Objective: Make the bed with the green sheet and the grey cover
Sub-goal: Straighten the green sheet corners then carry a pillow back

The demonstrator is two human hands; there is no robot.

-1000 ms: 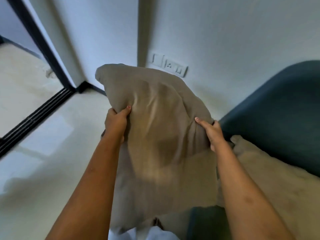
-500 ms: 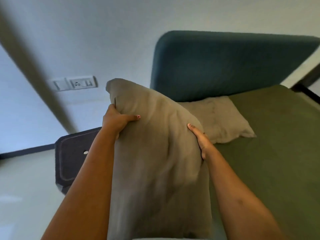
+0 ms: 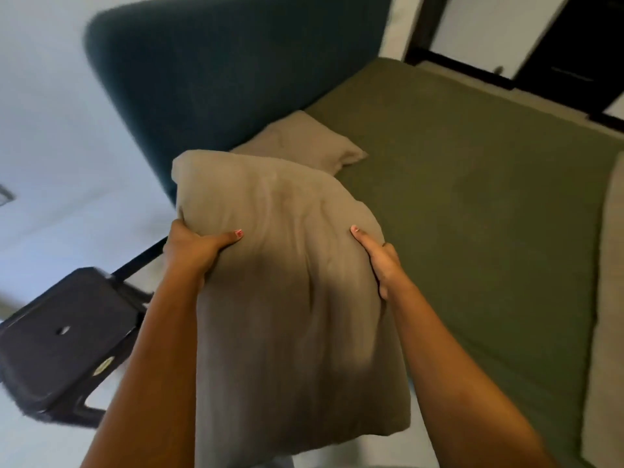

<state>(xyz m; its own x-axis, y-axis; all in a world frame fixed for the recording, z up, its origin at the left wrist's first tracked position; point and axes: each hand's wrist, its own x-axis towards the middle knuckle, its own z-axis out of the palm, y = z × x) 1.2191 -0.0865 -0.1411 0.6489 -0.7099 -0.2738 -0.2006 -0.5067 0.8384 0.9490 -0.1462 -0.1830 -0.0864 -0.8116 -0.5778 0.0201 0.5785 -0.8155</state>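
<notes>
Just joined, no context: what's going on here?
A person holds a beige pillow up with both hands, the left hand gripping its left edge and the right hand its right edge, near the head of the bed. The green sheet already covers the mattress, and a second pillow lies against the blue headboard. Pale fabric, possibly the cover, lies along the far right.

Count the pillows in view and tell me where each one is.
2. The held pillow is gripped at its sides by the left hand and right hand; the second pillow lies on the green sheet beside the headboard. Others may be hidden behind the held one.
</notes>
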